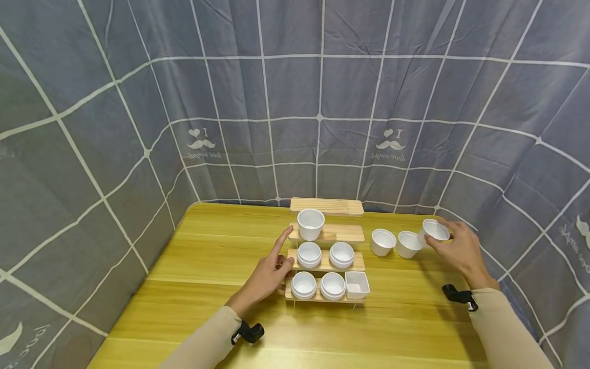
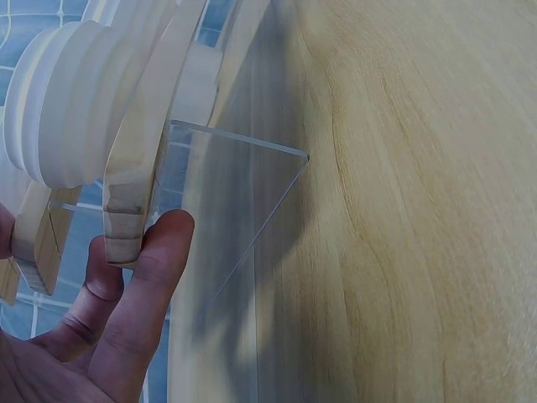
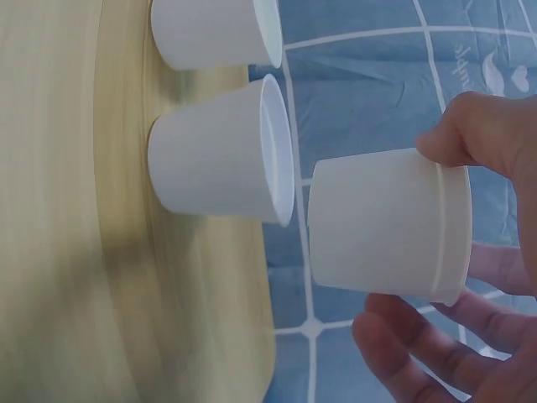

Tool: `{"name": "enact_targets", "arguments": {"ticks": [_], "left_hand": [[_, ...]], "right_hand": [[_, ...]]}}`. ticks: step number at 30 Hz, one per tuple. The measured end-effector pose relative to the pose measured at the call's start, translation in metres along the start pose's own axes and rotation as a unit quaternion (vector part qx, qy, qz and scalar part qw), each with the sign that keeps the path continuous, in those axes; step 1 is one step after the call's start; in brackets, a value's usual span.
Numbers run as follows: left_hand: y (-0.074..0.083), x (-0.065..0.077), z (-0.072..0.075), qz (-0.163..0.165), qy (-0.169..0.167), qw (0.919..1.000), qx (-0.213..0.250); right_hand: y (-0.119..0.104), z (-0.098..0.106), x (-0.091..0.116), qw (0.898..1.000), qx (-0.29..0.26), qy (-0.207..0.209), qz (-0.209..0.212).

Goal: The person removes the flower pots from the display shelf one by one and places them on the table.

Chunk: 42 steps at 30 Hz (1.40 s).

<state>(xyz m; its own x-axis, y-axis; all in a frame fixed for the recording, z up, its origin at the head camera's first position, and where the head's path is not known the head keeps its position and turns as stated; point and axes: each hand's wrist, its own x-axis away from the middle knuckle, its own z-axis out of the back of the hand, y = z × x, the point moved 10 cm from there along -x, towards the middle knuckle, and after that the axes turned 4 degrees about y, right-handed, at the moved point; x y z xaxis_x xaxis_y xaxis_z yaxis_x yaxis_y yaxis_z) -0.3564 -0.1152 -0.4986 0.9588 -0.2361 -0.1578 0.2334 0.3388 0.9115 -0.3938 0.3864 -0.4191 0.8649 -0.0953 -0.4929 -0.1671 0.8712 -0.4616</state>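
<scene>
A tiered wooden stand [image 1: 329, 233] with clear supports holds several round white bowls, a taller white cup [image 1: 310, 225] and a square white dish [image 1: 357, 285]. At its left side is my left hand [image 1: 267, 274], index finger stretched along the upper tiers. In the left wrist view its other fingers [image 2: 138, 311] hold the end of a wooden shelf [image 2: 134, 197] from both sides. My right hand [image 1: 463, 251] pinches a white cup [image 3: 386, 227] by the rim between thumb and fingers, raised off the table.
Two more white cups, a left one [image 1: 382, 243] and a right one [image 1: 408, 245], stand on the wooden table [image 1: 221, 241] right of the stand. The top shelf [image 1: 327, 206] is bare wood. A grey checked curtain [image 1: 295, 102] encloses the back and sides.
</scene>
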Motion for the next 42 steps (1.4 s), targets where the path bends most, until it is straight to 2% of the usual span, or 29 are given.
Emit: {"name": "enact_targets", "arguments": {"ticks": [13, 20, 29, 35, 42], "left_hand": [[0.002, -0.001, 0.002, -0.018, 0.009, 0.9995, -0.022], [0.003, 0.0, 0.002, -0.02, 0.01, 0.9994, -0.026], [0.004, 0.0, 0.001, -0.014, 0.006, 0.9997, -0.017], [0.003, -0.001, 0.0, -0.004, 0.004, 1.0, -0.005], [0.003, -0.001, 0.001, -0.014, 0.008, 0.9997, -0.019]], "right_hand": [[0.022, 0.0, 0.001, 1.0, 0.009, 0.008, -0.009], [0.025, 0.0, -0.001, 1.0, 0.008, 0.018, -0.003], [0.038, -0.004, 0.001, 1.0, 0.005, 0.002, -0.025], [0.042, -0.006, 0.001, 1.0, 0.006, 0.0, -0.024], [0.05, -0.012, 0.0, 0.999, 0.013, -0.013, -0.028]]}}
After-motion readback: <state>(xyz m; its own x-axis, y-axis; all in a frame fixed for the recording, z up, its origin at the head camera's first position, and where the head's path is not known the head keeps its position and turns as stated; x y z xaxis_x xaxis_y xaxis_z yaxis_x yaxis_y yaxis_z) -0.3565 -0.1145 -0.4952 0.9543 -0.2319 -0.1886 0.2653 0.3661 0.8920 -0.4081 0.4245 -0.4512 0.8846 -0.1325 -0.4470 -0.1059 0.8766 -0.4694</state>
